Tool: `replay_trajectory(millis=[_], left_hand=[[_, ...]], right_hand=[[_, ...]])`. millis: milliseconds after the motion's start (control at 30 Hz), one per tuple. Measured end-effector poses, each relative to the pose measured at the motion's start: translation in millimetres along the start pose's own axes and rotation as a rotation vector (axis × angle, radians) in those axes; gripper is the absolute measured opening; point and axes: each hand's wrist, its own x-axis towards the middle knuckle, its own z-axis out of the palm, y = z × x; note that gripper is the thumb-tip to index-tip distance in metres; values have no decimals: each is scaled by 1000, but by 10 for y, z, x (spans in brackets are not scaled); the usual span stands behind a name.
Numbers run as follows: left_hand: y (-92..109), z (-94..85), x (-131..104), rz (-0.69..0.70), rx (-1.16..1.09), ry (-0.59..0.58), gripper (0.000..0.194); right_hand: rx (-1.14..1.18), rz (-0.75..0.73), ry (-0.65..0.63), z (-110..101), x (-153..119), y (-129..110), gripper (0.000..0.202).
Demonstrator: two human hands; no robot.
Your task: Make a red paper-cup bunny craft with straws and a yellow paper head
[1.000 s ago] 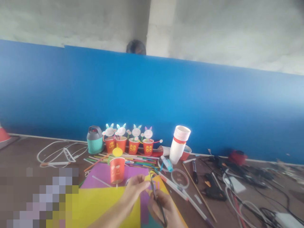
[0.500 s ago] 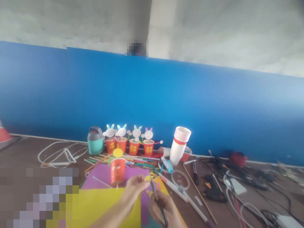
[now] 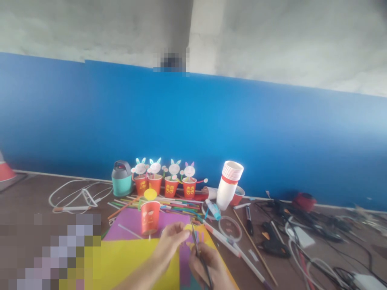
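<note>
My left hand [image 3: 173, 237] pinches a small piece of yellow paper [image 3: 188, 227] between thumb and fingers. In my right hand [image 3: 210, 262] is a pair of scissors [image 3: 195, 239], its blades pointing up beside the yellow piece. Whether the blades touch the paper I cannot tell. Beneath both hands lie yellow [image 3: 130, 262] and purple [image 3: 169, 220] paper sheets. Just beyond my left hand stands a red paper cup [image 3: 150, 217] with a yellow disc [image 3: 150, 194] above its rim.
Several red cups with rabbit faces [image 3: 171, 187] line the back, beside a teal container [image 3: 121, 179]. A tall cup stack [image 3: 228, 185] stands right of them. Coloured sticks [image 3: 178, 205], a marker [image 3: 248, 219], a glue gun [image 3: 272, 241] and tangled cables [image 3: 326, 229] lie around.
Almost nothing differs. Both hands keep their places, with the scissors and the yellow paper still held.
</note>
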Motion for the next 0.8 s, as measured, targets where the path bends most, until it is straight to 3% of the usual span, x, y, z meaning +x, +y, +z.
replay_trajectory(millis=[200,600,800], left_hand=[[-13,-6,21,-23,17,-38,28],[-174,-82,123,-6,23,5,35],[-189,-102,148,-12,40,15,36]], right_hand=[[-13,-3,27,-16,24,40,45],[-4,13,16,-7,-18,-27,46],[-36,10,49,-43,38,91,51]])
